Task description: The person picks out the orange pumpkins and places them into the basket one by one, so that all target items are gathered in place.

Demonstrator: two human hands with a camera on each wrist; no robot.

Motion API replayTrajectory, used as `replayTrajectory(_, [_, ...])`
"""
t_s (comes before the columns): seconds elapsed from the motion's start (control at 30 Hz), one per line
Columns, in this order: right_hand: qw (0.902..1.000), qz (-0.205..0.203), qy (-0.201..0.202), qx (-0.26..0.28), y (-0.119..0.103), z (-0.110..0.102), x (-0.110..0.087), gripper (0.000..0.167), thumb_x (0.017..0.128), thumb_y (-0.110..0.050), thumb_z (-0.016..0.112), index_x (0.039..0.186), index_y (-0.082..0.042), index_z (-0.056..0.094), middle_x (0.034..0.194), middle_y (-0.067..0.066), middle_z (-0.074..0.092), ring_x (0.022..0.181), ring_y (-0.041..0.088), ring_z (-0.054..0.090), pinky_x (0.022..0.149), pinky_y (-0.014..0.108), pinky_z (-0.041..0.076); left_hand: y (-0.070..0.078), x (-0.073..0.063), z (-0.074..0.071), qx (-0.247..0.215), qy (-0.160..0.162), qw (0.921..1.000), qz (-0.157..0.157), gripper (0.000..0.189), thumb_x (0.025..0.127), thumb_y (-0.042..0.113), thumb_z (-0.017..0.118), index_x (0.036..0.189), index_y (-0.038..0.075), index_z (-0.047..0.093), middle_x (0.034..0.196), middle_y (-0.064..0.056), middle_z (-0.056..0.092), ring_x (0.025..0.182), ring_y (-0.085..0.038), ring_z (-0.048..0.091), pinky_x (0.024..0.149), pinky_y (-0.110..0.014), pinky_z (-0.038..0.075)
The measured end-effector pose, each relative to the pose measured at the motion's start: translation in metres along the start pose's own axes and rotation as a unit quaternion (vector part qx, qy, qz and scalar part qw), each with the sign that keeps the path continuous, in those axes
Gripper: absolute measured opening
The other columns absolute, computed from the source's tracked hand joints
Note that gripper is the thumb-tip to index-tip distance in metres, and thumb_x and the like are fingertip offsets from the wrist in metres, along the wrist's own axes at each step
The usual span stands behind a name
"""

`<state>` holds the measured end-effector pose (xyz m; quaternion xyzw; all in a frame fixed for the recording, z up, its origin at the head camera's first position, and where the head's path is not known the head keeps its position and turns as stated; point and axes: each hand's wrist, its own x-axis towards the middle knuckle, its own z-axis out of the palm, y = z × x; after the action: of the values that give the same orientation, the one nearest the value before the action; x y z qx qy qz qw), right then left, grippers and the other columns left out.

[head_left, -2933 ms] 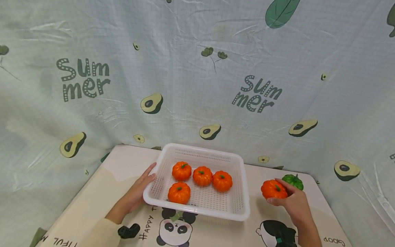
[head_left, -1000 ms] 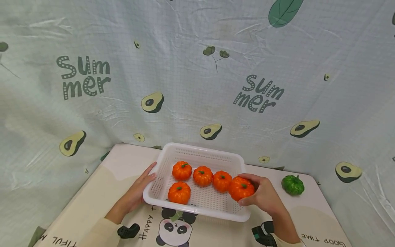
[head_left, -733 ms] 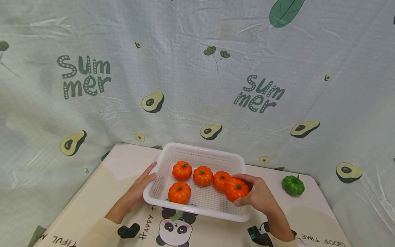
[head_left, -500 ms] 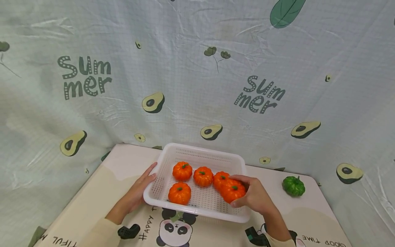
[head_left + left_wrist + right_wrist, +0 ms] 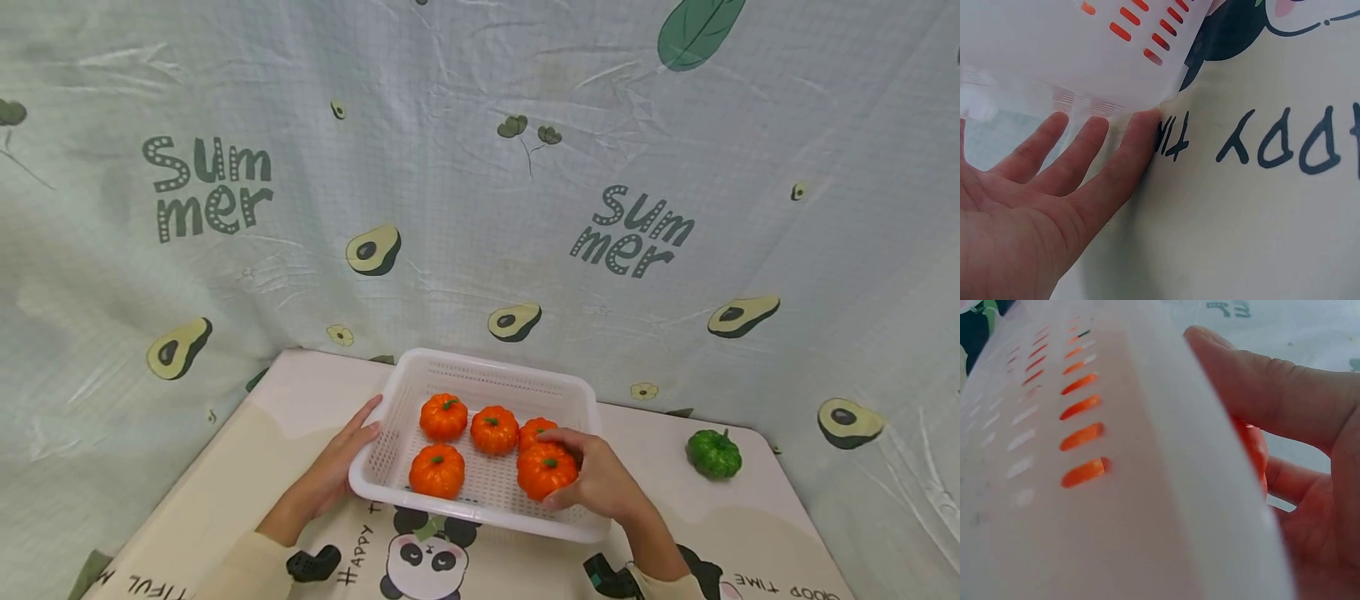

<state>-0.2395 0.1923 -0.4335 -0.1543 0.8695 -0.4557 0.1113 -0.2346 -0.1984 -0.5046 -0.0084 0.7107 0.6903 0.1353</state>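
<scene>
A white perforated plastic basket (image 5: 480, 518) stands on the table with several small orange pumpkins in it. My right hand (image 5: 600, 482) reaches over the basket's right side and grips an orange pumpkin (image 5: 546, 472) between thumb and fingers. That pumpkin partly hides another pumpkin (image 5: 537, 432) behind it. In the right wrist view the basket wall covers most of the held pumpkin (image 5: 1254, 450), and the thumb shows above it. My left hand (image 5: 333, 467) rests on the basket's left side with its fingers extended. The left wrist view shows those fingertips (image 5: 1144, 119) touching the basket wall.
A green pumpkin (image 5: 714, 454) sits on the table to the right of the basket. The printed tabletop (image 5: 300, 392) ends at a hanging curtain (image 5: 450, 167) behind and at the sides. Black devices (image 5: 313, 563) are worn at the wrists.
My right hand has carried the orange pumpkin from beside the green one leftward over the rim and into the basket. My left hand has stayed at the basket's left side.
</scene>
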Motion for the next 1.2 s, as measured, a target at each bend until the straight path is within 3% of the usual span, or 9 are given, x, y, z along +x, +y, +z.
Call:
replayTrajectory(0.3, [0.9984, -0.021, -0.004, -0.052, 0.0, 0.011, 0.003, 0.077, 0.06, -0.009, 0.098, 0.131, -0.012, 0.068, 0.131, 0.011, 0.067, 0.118, 0.03, 0.061, 0.105, 0.061, 0.052, 0.0, -0.001, 0.001, 0.001, -0.001, 1.0, 0.0, 0.064, 0.11, 0.044, 0.041, 0.167, 0.039, 0.013, 0.177, -0.014, 0.012, 0.151, -0.052, 0.031, 0.108, -0.071, 0.045])
replayTrajectory(0.7, [0.9957, -0.06, -0.013, -0.07, 0.005, 0.021, 0.007, 0.071, 0.062, -0.016, 0.095, 0.129, -0.019, 0.069, 0.132, 0.006, 0.059, 0.123, 0.031, 0.055, 0.102, 0.062, 0.053, 0.001, -0.003, 0.001, 0.0, 0.002, 1.0, 0.0, 0.063, 0.11, 0.044, 0.041, 0.167, 0.04, 0.014, 0.177, -0.013, 0.012, 0.152, -0.052, 0.03, 0.108, -0.071, 0.045])
replayTrajectory(1.2, [0.9909, -0.089, -0.035, -0.095, 0.007, 0.025, 0.009, 0.073, 0.065, -0.012, 0.094, 0.133, -0.013, 0.067, 0.133, 0.002, 0.066, 0.126, 0.03, 0.057, 0.11, 0.065, 0.047, -0.003, 0.0, 0.0, -0.013, 0.002, 0.9999, -0.006, 0.063, 0.11, 0.047, 0.041, 0.166, 0.041, 0.014, 0.175, -0.014, 0.016, 0.147, -0.047, 0.035, 0.107, -0.065, 0.049])
